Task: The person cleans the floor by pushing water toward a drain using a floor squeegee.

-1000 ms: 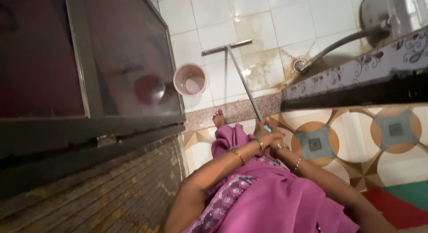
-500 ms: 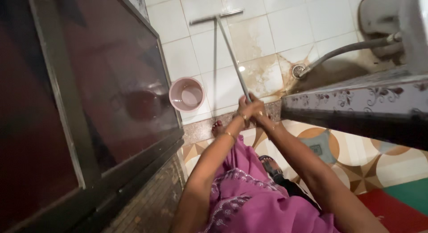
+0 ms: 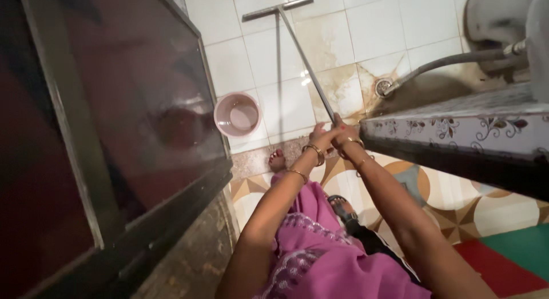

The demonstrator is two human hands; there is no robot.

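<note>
Metal squeegee handle (image 3: 306, 62) gripped by both hands (image 3: 334, 133); pink bucket (image 3: 237, 114) nearby

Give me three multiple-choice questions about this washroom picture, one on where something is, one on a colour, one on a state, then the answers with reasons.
1. Where does the bucket stand?
A. on the white tiled floor beside the dark door
B. on the patterned counter
C. on the green mat

2. What colour is the bucket?
A. blue
B. pink
C. black

3. How is the floor wiper's handle held?
A. by the left hand alone
B. by neither hand
C. by both hands together at its near end

Answers:
1. A, it sits on the white tiles close to the door's edge.
2. B, its rim and inside are pale pink.
3. C, the left hand and the right hand are both closed on the handle's near end, while the blade lies far out on the tiles.
</note>
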